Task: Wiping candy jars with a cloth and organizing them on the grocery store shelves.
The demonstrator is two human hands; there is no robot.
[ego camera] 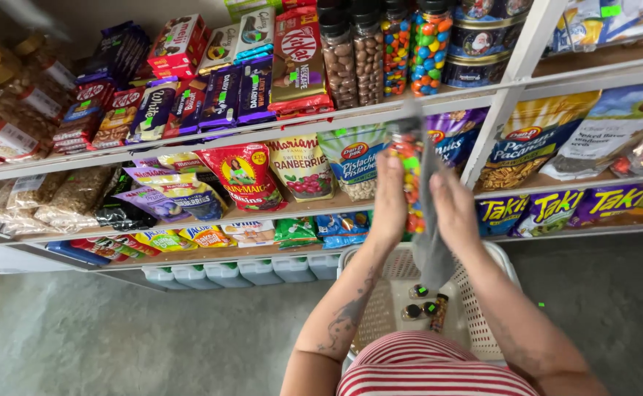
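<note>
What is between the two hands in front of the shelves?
In the head view, a grey cloth hangs between left hand and right hand, against a jar of coloured candies.

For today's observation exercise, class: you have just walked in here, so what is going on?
A person stands at snack shelves over a white basket. The left hand holds a clear jar of coloured candies, and the right hand presses a grey cloth against it. The cloth hangs down into the basket, where a few small jars lie.
</note>
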